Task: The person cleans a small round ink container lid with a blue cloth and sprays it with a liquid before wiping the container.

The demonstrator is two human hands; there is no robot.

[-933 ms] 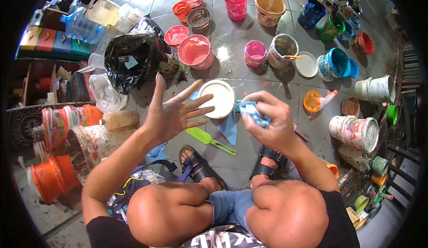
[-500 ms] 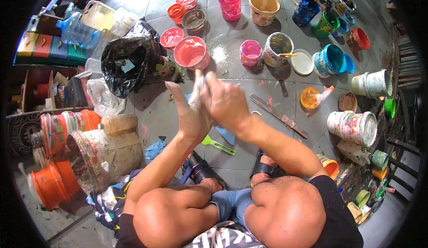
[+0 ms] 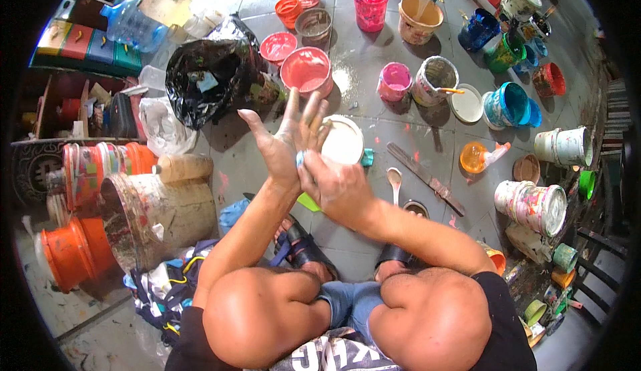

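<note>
Presently | left hand point(image 3: 283, 145): grip spread, palm smudged | right hand point(image 3: 336, 189): grip pinching bunched blue cloth point(image 3: 300, 158)

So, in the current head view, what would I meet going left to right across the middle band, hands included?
Large paint-stained bucket, left hand, right hand, pale spoon, orange bottle, brown round container, small green container.

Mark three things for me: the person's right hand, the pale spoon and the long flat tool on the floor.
Right hand point(image 3: 339, 187): head view, on the back of the hand.
Pale spoon point(image 3: 394, 175): head view, on its bowl.
Long flat tool point(image 3: 425, 179): head view, midway along it.
</note>
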